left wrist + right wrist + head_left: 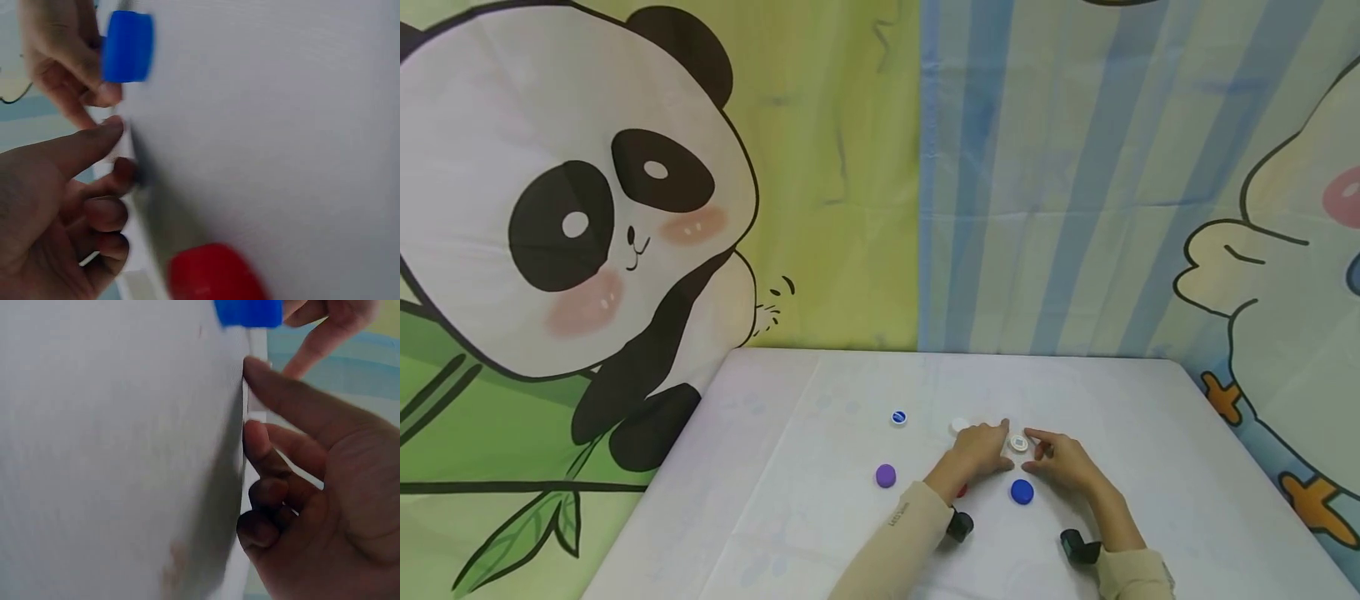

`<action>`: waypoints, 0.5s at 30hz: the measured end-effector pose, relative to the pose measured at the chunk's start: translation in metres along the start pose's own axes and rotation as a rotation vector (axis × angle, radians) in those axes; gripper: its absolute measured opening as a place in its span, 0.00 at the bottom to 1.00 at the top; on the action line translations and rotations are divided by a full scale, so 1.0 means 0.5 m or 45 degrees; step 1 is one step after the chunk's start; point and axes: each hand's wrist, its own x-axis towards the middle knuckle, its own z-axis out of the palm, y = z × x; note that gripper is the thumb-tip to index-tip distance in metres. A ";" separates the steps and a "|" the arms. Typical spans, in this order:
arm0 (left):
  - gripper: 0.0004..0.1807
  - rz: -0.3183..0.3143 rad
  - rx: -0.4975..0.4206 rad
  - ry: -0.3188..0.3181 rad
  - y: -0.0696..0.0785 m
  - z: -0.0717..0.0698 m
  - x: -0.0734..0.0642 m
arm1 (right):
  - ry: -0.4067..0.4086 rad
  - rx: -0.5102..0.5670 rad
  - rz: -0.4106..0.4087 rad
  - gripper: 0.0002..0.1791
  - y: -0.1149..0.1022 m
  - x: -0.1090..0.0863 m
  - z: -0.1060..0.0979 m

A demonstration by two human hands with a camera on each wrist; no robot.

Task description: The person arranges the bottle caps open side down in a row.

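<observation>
Between my two hands a white round cap (1018, 442) with a printed top lies on the white table. My left hand (976, 448) is on its left side, thumb and index finger spread apart. On the other side my right hand (1063, 460) has its thumb and index finger parted too, with the other fingers loosely bent. Neither hand visibly grips anything. Nearer the front is a blue cap (1022, 492), also seen in the left wrist view. A red cap (215, 275) sits by my left hand, mostly hidden in the head view. Another white piece (958, 426) lies just behind that hand.
A purple cap (885, 476) and a small blue-and-white disc (898, 417) lie to the left. Black wrist mounts (960, 525) are on both arms. Behind the table's far edge hangs a cloth backdrop (835, 208) with cartoon animals.
</observation>
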 end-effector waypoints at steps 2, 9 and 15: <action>0.44 -0.022 -0.015 -0.079 0.002 -0.020 -0.006 | -0.045 -0.018 0.019 0.36 -0.008 -0.007 -0.008; 0.42 -0.051 -0.150 -0.087 -0.021 -0.100 -0.041 | -0.088 -0.092 0.043 0.38 -0.053 -0.023 -0.047; 0.35 0.020 -0.271 0.145 -0.064 -0.185 -0.086 | 0.041 -0.197 -0.093 0.34 -0.112 -0.030 -0.091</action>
